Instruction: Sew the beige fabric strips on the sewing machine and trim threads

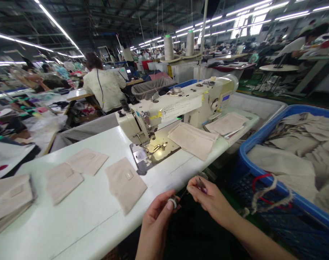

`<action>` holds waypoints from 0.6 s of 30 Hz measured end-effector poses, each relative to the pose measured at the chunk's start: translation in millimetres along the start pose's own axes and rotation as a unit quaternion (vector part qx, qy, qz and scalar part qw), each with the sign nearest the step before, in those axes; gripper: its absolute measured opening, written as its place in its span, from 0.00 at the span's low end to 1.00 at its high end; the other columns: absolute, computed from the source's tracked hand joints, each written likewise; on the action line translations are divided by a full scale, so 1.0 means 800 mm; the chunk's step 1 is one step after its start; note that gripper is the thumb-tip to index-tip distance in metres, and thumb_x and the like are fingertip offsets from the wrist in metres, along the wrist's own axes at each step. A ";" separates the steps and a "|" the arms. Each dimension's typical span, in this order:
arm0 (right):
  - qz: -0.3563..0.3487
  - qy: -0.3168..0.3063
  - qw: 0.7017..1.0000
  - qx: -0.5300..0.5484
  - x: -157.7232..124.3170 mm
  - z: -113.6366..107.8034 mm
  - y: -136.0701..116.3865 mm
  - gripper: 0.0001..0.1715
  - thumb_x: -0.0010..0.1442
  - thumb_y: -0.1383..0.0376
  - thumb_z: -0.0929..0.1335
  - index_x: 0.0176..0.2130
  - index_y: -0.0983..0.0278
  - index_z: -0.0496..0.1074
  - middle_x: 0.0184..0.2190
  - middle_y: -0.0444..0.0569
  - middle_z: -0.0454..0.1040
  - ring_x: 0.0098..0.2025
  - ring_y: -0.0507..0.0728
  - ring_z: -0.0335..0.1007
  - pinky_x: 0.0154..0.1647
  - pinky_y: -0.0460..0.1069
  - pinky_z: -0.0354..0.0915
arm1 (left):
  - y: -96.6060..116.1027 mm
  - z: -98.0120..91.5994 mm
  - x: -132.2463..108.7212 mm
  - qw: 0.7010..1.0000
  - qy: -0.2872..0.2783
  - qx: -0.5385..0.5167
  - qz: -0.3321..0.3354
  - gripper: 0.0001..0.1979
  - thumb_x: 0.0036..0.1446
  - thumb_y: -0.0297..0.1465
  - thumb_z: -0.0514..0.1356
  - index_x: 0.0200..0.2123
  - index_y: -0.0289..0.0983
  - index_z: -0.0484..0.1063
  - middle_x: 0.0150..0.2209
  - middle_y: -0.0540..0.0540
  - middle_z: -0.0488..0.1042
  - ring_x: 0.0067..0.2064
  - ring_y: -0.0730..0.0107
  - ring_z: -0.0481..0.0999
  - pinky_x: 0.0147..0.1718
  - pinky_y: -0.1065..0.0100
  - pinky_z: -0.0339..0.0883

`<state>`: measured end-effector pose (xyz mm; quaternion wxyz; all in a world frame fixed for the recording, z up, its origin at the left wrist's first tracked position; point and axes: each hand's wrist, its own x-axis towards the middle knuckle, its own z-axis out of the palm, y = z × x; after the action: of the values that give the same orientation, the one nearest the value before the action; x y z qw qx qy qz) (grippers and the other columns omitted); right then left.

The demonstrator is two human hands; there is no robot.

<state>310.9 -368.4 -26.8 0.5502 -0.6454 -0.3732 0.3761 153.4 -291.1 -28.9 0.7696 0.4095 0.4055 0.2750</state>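
Observation:
My left hand [159, 211] pinches a small bobbin [173, 202] with a pale round face and a dark metal rim, just off the table's front edge. To its right, my right hand [211, 198] is closed, with fingertips at a dark thread [184, 195] that runs to the bobbin. A small pointed tool with a purplish part, apparently thread snips [199, 181], sits in the same hand; its grip is mostly hidden. Beyond both hands stands a sewing machine [169, 104], its lit needle plate [160, 146] uncovered by cloth.
Beige pocket pieces [126, 184] lie left on the pale table [99, 216], with a thicker stack [9, 202] at far left. More piles [193, 139] rest beside the machine. At right, a blue basket [244, 151] holds beige cloth. A person [104, 86] sits ahead.

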 end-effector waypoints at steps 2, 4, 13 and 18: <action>-0.024 -0.019 1.000 0.006 0.002 0.000 -0.009 0.16 0.66 0.56 0.64 0.30 0.62 0.65 0.24 0.40 0.62 0.27 0.51 0.58 0.29 0.46 0.57 | -0.005 0.001 0.000 0.998 -0.037 0.046 -0.005 0.20 0.48 0.40 0.71 0.42 0.36 0.80 0.34 0.44 0.80 0.37 0.67 0.76 0.41 0.68 0.68; -0.052 -0.059 0.997 -0.018 0.004 0.003 -0.015 0.14 0.66 0.58 0.65 0.31 0.63 0.67 0.26 0.41 0.65 0.29 0.51 0.61 0.31 0.46 0.58 | -0.009 0.004 -0.001 0.995 -0.079 0.053 -0.003 0.18 0.48 0.39 0.72 0.40 0.37 0.78 0.31 0.47 0.78 0.34 0.68 0.74 0.37 0.69 0.67; -0.092 0.030 0.984 -0.147 0.010 -0.002 0.002 0.09 0.68 0.62 0.63 0.41 0.62 0.72 0.33 0.45 0.72 0.34 0.53 0.67 0.36 0.48 0.62 | 0.010 0.002 -0.001 0.997 0.004 0.036 0.066 0.16 0.46 0.38 0.73 0.31 0.38 0.70 0.30 0.49 0.77 0.31 0.70 0.71 0.33 0.72 0.64; -0.218 -0.067 0.945 -0.237 -0.009 0.007 -0.005 0.26 0.60 0.60 0.72 0.56 0.57 0.68 0.48 0.50 0.69 0.40 0.55 0.70 0.36 0.48 0.65 | 0.007 0.004 -0.005 0.995 0.009 0.047 0.085 0.15 0.48 0.38 0.72 0.31 0.38 0.70 0.28 0.51 0.73 0.32 0.70 0.71 0.33 0.72 0.64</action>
<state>302.7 -372.3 -22.6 0.4239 -0.6333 -0.6188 0.1905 153.8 -292.8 -21.1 0.7195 0.4755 0.3887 0.3241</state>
